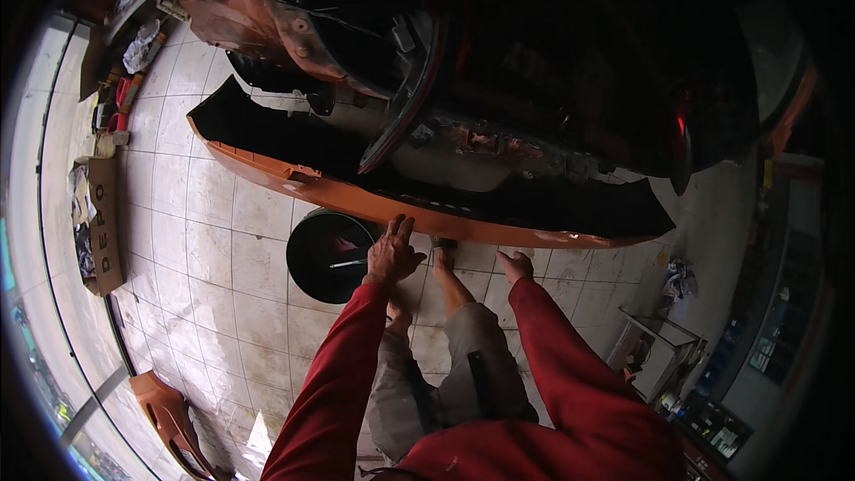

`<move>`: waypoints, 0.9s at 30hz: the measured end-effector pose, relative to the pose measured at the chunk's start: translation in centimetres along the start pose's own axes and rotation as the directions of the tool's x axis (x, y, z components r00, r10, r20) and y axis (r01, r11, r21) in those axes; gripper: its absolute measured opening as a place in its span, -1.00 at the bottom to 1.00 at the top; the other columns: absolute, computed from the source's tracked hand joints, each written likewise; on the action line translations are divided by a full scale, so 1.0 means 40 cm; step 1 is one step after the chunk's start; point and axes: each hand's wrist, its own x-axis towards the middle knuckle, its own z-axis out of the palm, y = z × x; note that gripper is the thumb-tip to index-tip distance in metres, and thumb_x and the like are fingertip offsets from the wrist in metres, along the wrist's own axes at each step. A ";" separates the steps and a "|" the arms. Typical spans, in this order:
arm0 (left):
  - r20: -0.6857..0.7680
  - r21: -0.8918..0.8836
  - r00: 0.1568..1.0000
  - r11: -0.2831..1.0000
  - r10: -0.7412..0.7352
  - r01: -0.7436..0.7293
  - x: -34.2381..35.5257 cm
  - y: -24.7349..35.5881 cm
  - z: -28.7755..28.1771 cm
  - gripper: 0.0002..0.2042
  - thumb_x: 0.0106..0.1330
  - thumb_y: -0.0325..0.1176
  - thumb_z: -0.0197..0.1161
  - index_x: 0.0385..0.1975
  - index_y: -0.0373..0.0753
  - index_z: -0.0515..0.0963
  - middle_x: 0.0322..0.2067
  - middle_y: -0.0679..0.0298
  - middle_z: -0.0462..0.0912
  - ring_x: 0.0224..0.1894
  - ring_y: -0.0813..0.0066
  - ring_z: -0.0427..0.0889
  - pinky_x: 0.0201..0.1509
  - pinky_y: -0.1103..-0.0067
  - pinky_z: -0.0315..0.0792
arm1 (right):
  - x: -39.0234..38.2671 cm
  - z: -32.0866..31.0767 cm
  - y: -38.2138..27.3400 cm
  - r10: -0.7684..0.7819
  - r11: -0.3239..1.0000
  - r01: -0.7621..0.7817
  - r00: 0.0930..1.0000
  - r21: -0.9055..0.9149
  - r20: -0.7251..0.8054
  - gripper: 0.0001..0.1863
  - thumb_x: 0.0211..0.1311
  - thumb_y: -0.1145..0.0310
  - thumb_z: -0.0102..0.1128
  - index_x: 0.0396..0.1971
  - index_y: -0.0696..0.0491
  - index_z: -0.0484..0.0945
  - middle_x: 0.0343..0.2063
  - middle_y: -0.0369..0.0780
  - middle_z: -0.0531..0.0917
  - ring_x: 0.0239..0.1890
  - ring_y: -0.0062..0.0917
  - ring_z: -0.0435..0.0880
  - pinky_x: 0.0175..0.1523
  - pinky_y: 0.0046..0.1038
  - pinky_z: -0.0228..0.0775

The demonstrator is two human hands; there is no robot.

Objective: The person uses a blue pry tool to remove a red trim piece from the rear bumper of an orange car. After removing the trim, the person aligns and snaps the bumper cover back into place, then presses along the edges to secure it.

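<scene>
A long orange bumper with a black inner side (pixel 356 205) lies across my view beneath the rear of a vehicle (pixel 552 62). My left hand (pixel 392 254) rests against the bumper's orange face near its middle, fingers apart and extended. My right hand (pixel 517 265) is just below the bumper, right of my left hand, fingers extended and holding nothing visible; whether it touches the bumper I cannot tell. A dark round bucket (pixel 316 263) with a pen-like stick (pixel 346 264) inside stands under the bumper, left of my feet.
A cardboard box (pixel 105 258) and assorted containers (pixel 120 107) line the left side. An orange panel (pixel 169 419) lies lower left on the tiled floor (pixel 232 285). A metal-framed stand (pixel 650 347) and a dark shelf unit (pixel 766 303) are on the right.
</scene>
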 end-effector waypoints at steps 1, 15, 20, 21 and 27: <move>0.022 0.020 1.000 1.000 0.003 -0.003 0.044 0.001 0.006 -0.15 0.10 -0.21 0.57 0.42 -0.11 0.28 0.41 0.09 0.29 0.20 -0.05 0.61 0.15 0.20 0.58 | 0.017 0.007 -0.003 -0.214 0.944 0.174 0.969 -0.279 -0.119 -0.12 0.18 0.01 0.47 0.43 0.06 0.32 0.44 -0.03 0.34 0.44 -0.13 0.35 0.43 -0.08 0.34; 0.061 0.276 0.976 0.943 -0.211 0.187 0.301 -0.152 0.081 -0.60 0.13 -0.31 0.53 -0.02 -0.16 0.60 0.09 0.06 0.58 0.12 -0.08 0.64 0.08 0.15 0.57 | 0.238 -0.027 -0.180 -0.462 0.438 0.573 0.804 -0.693 0.373 -0.43 0.15 0.19 0.47 0.14 0.06 0.55 0.06 -0.05 0.67 0.19 -0.15 0.61 0.34 -0.13 0.37; -0.046 0.230 0.988 0.961 -0.145 0.152 0.278 -0.130 0.065 -0.74 0.21 -0.31 0.48 -0.16 -0.19 0.63 -0.05 0.01 0.62 -0.01 -0.11 0.67 -0.03 0.13 0.57 | 0.203 -0.048 -0.219 -0.452 0.341 0.612 0.772 -0.713 0.446 -0.68 0.19 0.10 0.45 -0.24 0.05 0.74 -0.17 -0.05 0.75 -0.02 -0.13 0.73 0.09 -0.11 0.55; -0.058 0.226 0.989 0.963 -0.138 0.148 0.280 -0.109 0.056 -0.76 0.22 -0.31 0.47 -0.18 -0.20 0.62 -0.06 0.01 0.62 -0.03 -0.11 0.67 -0.05 0.12 0.56 | 0.202 -0.071 -0.217 -0.482 0.327 0.641 0.745 -0.694 0.461 -0.66 0.20 0.08 0.45 -0.24 0.06 0.74 -0.20 -0.04 0.75 -0.05 -0.12 0.73 0.07 -0.10 0.56; -0.077 0.186 0.992 0.976 -0.097 0.110 0.224 0.002 -0.051 -0.76 0.17 -0.30 0.51 -0.27 -0.21 0.60 -0.15 0.06 0.62 -0.11 -0.08 0.69 -0.12 0.14 0.57 | 0.126 -0.165 -0.225 -0.540 0.279 0.727 0.659 -0.628 0.523 -0.54 0.18 -0.06 0.44 -0.26 0.09 0.74 -0.34 -0.01 0.76 -0.22 -0.07 0.77 -0.10 -0.08 0.59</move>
